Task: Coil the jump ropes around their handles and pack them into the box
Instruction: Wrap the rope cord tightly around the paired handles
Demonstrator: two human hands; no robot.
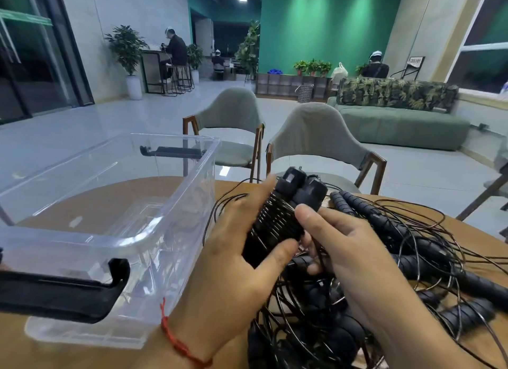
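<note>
Loose ropes (pixel 310 308) heaped near right on table (pixel 154 352). Left hand (pixel 242 258) grips rope-wound handles (pixel 275 223) over them. Right hand (pixel 349 247): thumb on coil, fingers curled round one of the ropes. Clear box (pixel 189 203) left, beside hands. Chairs (pixel 316 137) far.

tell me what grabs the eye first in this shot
Dead centre, the left hand grips a pair of rope-wrapped handles, with the right hand pinching them too. A tangle of black ropes sprawls over the table on the right; a clear box stands on the left.
</note>
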